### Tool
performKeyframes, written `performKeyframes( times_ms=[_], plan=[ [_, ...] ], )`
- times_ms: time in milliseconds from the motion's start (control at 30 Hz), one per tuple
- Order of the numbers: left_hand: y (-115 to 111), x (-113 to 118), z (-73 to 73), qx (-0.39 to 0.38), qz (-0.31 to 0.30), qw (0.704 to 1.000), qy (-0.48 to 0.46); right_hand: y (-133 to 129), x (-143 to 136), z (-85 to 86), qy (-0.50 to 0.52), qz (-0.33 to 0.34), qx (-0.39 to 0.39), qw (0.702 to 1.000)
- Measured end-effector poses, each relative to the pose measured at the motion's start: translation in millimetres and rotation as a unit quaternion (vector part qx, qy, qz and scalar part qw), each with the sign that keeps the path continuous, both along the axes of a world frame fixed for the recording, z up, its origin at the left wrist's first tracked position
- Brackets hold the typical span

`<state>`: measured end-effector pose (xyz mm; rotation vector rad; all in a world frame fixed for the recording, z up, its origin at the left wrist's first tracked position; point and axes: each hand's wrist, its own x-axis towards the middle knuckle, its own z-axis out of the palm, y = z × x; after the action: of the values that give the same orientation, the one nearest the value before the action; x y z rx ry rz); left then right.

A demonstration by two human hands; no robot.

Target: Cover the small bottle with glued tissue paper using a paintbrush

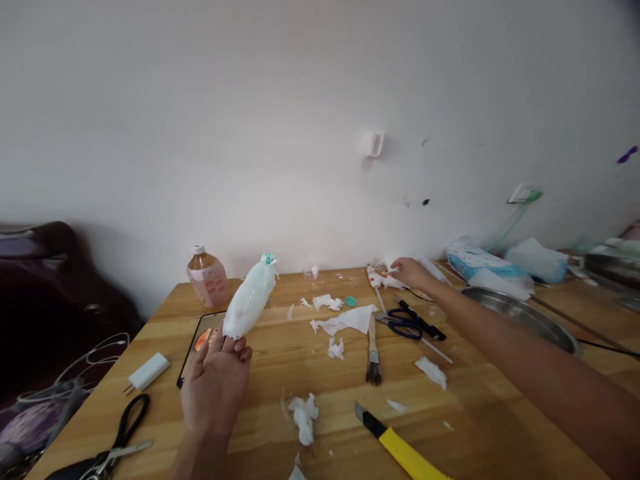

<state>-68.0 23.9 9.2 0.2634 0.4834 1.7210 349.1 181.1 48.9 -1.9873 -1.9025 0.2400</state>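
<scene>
On the left, my left hand [217, 380] is palm up, its fingers closed round the lower end of a white, paper-covered bottle [250, 299]. The bottle tilts to the right, with green at its top end, and is held above the table. At the back of the table, my right hand [413, 275] reaches out with its fingertips pinched together. Beside these fingertips lies a white tube-like thing with red marks [385, 279]; what the fingers hold is too small to make out. Torn white tissue pieces [350, 320] lie between the hands.
A brush [373, 360], navy-handled scissors [405, 325] and a yellow utility knife [405, 453] lie on the table [250, 427]. A drink bottle [207, 277], a phone [193, 353] and a white charger [149, 371] are left. A metal basin [525, 320] and tissue pack [480, 257] stand right.
</scene>
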Motion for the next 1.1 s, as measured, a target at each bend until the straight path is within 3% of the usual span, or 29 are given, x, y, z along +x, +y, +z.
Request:
performKeyframes(
  times_ms=[133,300,333,433,500,533,600,700,933,1100],
  plan=[
    [-0.2,3.6,1.1,0.018,-0.008,1.000,0.001,-36.0,-38.5,25.2,0.069,0.141,-0.021,0.987],
    [0.4,16.8,23.9,0.046,-0.006,0.999,0.008,-126.3,-117.1,27.5,0.164,0.321,-0.107,0.927],
    [0.9,18.4,30.7,0.056,-0.004,0.998,0.011,-143.0,-134.2,25.7,0.186,0.355,-0.129,0.907],
    [3.3,15.5,49.8,0.065,0.013,0.997,0.039,-176.4,-186.4,17.0,0.297,0.487,-0.179,0.802],
    [5.3,6.6,58.5,0.032,0.034,0.997,0.064,-183.1,-220.0,8.0,0.287,0.579,-0.180,0.742],
    [6.2,0.9,60.9,0.016,0.044,0.996,0.074,-182.5,-235.2,2.7,0.260,0.605,-0.187,0.729],
    [7.6,-10.1,61.4,-0.009,0.062,0.994,0.087,-176.3,-260.2,-8.6,0.190,0.611,-0.215,0.738],
    [11.0,-17.1,50.3,-0.038,0.080,0.992,0.091,-164.2,-279.7,-24.2,0.138,0.591,-0.265,0.749],
    [40.5,12.2,5.6,-0.094,0.042,0.993,0.060,-158.5,-271.0,-37.1,0.098,0.501,-0.348,0.786],
    [54.6,34.0,9.6,-0.063,0.031,0.996,0.048,-165.9,-265.5,-32.9,0.126,0.471,-0.360,0.796]
  ],
)
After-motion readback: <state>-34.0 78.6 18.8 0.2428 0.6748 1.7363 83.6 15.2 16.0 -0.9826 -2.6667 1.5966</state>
